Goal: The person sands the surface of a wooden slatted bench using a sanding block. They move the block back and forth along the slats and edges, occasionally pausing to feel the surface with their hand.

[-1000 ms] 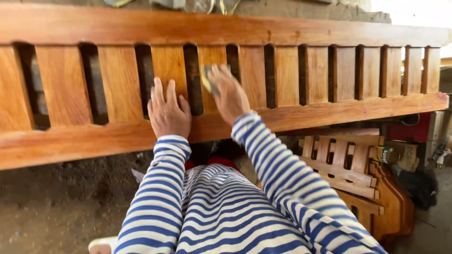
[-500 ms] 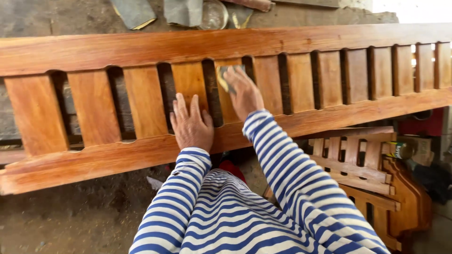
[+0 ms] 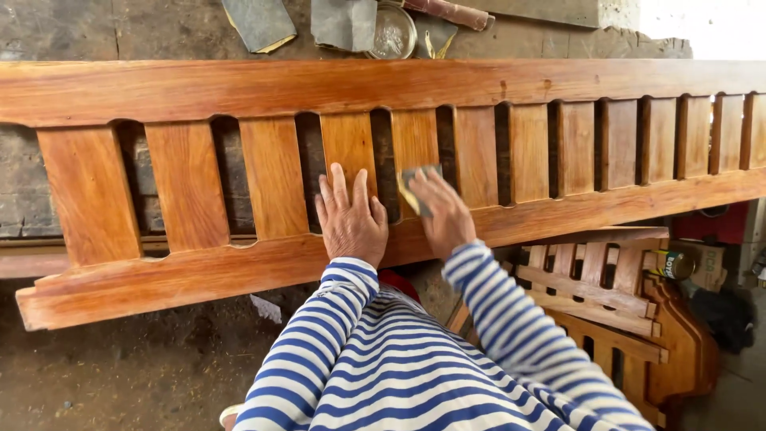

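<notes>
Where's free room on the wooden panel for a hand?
Free: the slats left of the left hand, and the slats right of the right hand with its sandpaper. Crowded: the two middle slats under both hands.

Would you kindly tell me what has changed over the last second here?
The right hand slid the sandpaper piece down the slat, from near its top toward the lower rail. The left hand stayed flat on the neighbouring slat and lower rail. The grip on the sandpaper is unchanged.
</notes>
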